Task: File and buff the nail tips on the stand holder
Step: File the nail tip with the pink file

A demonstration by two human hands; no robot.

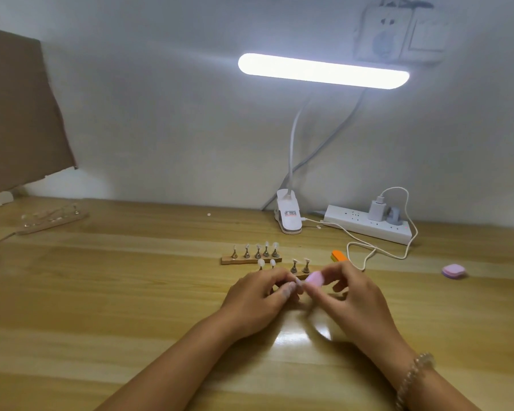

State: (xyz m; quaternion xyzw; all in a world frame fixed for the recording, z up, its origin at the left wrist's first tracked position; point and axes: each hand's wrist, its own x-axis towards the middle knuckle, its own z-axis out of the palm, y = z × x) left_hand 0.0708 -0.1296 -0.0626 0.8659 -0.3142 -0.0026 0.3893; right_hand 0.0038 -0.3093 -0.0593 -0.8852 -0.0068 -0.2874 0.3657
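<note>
Your left hand (258,295): fingers curled, pinching a nail tip (296,282) at the fingertips; it's blurred. Right hand (347,292) pinches a pink buffer block (314,278) against that tip. Both forearms are angled inward, the hands low over the worktop (131,292). The stand holder (302,275) is just beyond your fingers, partly hidden.

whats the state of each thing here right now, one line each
lamp: on
left hand: pinches a nail tip, blurred
right hand: holds pink buffer at that tip
far holder: five tips upright
near holder: partly hidden by hands, four show
orange file: lying on table
charger: plugged into strip
</note>
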